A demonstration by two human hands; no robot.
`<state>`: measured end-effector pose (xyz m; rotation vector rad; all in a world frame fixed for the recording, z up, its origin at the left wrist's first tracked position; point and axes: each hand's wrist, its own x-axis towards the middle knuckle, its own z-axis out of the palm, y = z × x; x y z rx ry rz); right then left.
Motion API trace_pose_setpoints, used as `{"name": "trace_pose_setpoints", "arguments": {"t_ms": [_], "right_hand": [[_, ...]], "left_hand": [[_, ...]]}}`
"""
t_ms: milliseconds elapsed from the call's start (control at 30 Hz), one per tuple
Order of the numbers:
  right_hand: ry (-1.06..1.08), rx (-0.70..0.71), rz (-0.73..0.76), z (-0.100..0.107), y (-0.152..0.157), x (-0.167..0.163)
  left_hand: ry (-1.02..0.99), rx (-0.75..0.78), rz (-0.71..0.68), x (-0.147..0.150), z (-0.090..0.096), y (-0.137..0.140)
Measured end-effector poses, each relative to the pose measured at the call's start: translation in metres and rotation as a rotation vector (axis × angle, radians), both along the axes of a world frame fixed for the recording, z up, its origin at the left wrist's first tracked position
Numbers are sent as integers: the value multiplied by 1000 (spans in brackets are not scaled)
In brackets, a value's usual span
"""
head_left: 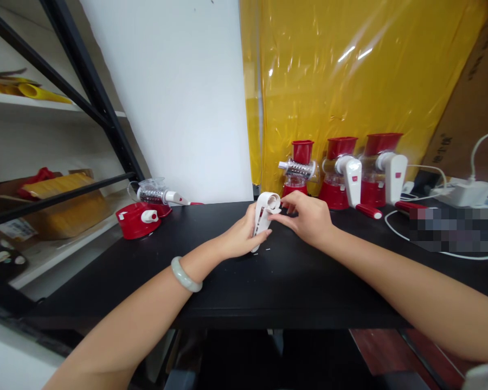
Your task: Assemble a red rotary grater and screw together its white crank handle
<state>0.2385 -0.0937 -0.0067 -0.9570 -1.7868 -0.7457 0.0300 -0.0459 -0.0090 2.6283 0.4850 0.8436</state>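
My left hand (241, 234) is closed around a white plastic crank handle (263, 212) of a rotary grater, held tilted above the black table with its hollow side and round end showing. At that round end, my right hand (311, 215) pinches with thumb and forefinger. Whether a small white piece or the handle's own edge is between those fingertips is not clear. Just below the hands, a couple of tiny white bits (268, 249) lie on the table.
Three red rotary graters (338, 176) stand at the back right. On the left are a red grater base (137, 221) and a grater lying with its drum (151, 195). White cables (394, 227) and a charger (469, 190) lie at right. A shelf rack (101, 116) borders the table (146, 287).
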Motion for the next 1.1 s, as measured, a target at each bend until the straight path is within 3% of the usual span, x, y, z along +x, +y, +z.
{"name": "trace_pose_setpoints", "arguments": {"t_ms": [133, 333, 567, 767, 1100], "right_hand": [[204, -126, 100, -2, 5, 3], [152, -182, 223, -2, 4, 2], [237, -206, 256, -5, 4, 0], [242, -200, 272, -9, 6, 0], [69, -214, 314, -2, -2, -2]], "left_hand": [[-7, -8, 36, -1, 1, 0], [5, 13, 38, -1, 3, -1], [29, 117, 35, -2, 3, -1], [50, 212, 61, -5, 8, 1], [14, 124, 7, -4, 10, -4]]}}
